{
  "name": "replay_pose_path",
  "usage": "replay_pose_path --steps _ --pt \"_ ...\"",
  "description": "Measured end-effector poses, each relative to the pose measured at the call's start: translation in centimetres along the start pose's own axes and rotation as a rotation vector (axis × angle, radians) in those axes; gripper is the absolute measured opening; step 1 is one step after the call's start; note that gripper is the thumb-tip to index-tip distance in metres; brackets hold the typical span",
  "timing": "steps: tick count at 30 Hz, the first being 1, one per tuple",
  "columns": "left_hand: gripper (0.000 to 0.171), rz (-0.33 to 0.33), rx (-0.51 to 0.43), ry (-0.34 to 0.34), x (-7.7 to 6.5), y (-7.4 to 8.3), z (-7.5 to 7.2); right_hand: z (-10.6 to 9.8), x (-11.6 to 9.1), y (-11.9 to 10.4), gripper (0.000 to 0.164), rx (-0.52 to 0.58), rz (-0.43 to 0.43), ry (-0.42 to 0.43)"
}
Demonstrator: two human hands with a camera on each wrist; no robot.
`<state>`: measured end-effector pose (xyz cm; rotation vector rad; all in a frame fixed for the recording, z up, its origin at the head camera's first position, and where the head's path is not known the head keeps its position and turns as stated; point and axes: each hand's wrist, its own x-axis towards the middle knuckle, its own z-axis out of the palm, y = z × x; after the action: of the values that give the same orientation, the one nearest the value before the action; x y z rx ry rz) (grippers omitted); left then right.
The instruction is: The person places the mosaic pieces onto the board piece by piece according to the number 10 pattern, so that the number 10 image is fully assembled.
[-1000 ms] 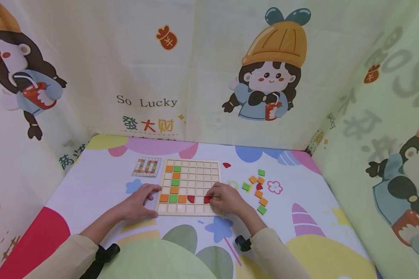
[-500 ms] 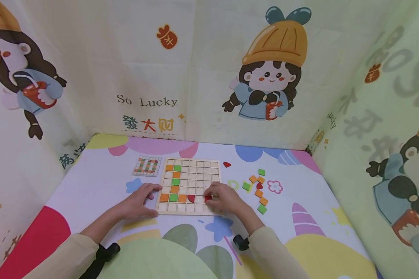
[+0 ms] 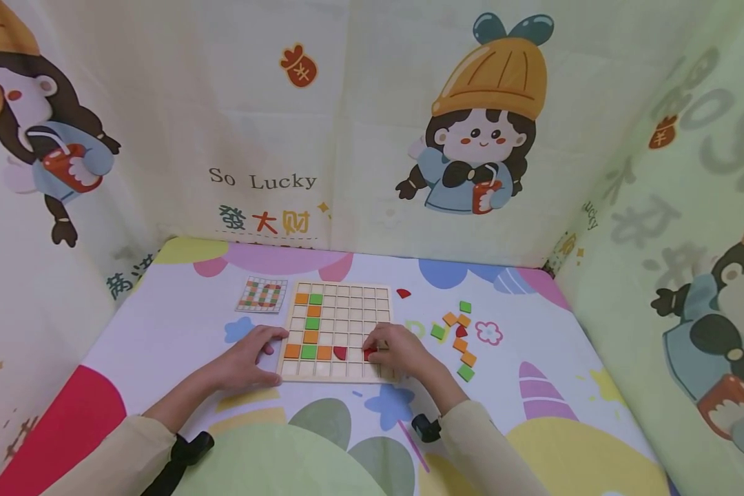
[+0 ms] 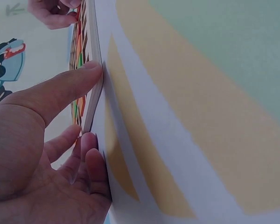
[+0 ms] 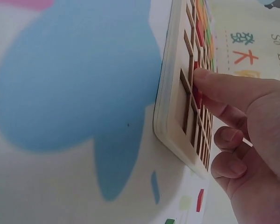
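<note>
A wooden grid board (image 3: 353, 314) lies on the table, with orange and green square tiles in its left columns. One red quarter-circle tile (image 3: 340, 353) sits in the second row from the front. My right hand (image 3: 403, 350) pinches another red quarter-circle tile (image 5: 197, 97) between thumb and index finger, at a cell farther right in that row; its fingers partly hide this tile in the head view. My left hand (image 3: 246, 358) rests against the board's left edge, thumb near the front corner and forefinger farther up, fingers spread and loosely bent.
A small printed pattern card (image 3: 262, 295) lies beyond the board's left side. To the right are scattered orange and green tiles (image 3: 460, 344) and a red tile (image 3: 461, 332) among them. Another red tile (image 3: 403, 293) lies near the board's far right corner. Printed cloth walls surround the table.
The red tile under my right fingers has shifted slightly and now lies lower within its cell's area. My left hand and the board have stayed put.
</note>
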<state>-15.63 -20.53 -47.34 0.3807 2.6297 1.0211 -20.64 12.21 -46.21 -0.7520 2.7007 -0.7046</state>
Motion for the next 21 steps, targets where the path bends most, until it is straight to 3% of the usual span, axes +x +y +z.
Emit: replay_pose_path --steps 6,17,21 --pt "0.08 -0.002 -0.007 -0.001 0.0 0.1 0.0 -0.1 -0.2 0.5 0.016 0.016 -0.009 0.033" --pt "0.08 0.008 -0.006 0.006 -0.2 0.0 -0.1 -0.9 0.3 3.2 0.02 0.06 0.102 0.217" --pt "0.08 0.012 -0.02 0.004 -0.2 0.0 0.1 -1.6 0.7 4.4 0.02 0.066 0.182 0.281"
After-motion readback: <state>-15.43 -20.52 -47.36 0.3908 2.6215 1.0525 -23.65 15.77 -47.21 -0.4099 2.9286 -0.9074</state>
